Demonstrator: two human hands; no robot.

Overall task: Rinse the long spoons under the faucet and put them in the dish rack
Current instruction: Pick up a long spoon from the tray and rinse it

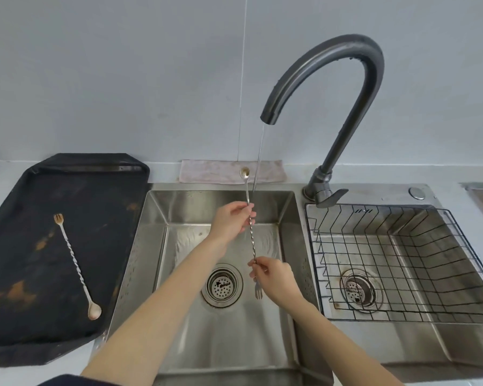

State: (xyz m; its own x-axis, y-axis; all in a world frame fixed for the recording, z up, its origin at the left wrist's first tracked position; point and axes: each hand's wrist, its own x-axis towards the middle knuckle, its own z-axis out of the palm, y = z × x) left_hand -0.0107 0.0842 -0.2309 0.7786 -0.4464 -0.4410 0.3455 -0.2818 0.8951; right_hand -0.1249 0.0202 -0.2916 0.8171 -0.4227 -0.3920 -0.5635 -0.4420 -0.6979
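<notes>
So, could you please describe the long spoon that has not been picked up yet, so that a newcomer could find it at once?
Start at the sink under the running faucet and look to its left, where a black tray lies on the counter. The spoon on the tray lies there diagonally, fork end far, bowl near. Unlike the spoon under the water, no hand touches it.

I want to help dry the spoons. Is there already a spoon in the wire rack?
No. The dish rack holds nothing; one long spoon is in both hands, the other spoon lies on the black tray.
</notes>
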